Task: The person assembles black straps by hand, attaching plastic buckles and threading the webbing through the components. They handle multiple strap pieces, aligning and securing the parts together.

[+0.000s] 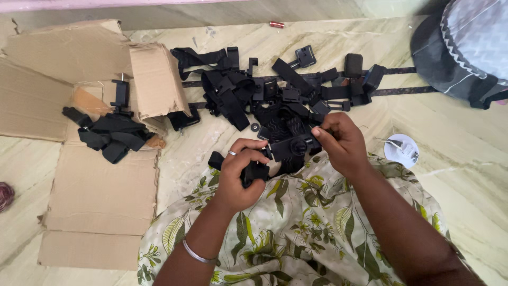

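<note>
Sitting on a pale stone floor [465, 175], the person works over a lap covered in leaf-print cloth [296, 233].

Far left: flattened cardboard sheets [100, 196], three or four pieces as far as I can tell. One bundled strap mount [114, 135] lies on them, with an upright black clamp [120, 95] just behind it.

Left hand [238, 177]: closed around the dark strap end [253, 172] of the piece being handled; one ring on a finger, one bangle on the wrist.

Centre: the black mount piece [288, 148] is held between both hands, above the lap and just in front of the pile. Its round knob faces up.

Right hand [341, 143]: fingers pinched on the right end of the same piece, narrow grip.

Behind the hands: a tangled pile of black straps and clamps [275, 90]. Exact count cannot be made; too many overlap. One small loose black disc [255, 127] lies at the pile's near edge.

Right: one white round plug-like object [401, 150] on the floor; one grey patterned bundle [465, 47] at the top corner. One small red cylinder [277, 24] by the wall.

Risks, judged: the trailing strap may snag the pile and drag pieces along. The pinch grip may slip on the smooth plastic, dropping the piece into the folds of cloth. The loose disc is easy to lose.
</note>
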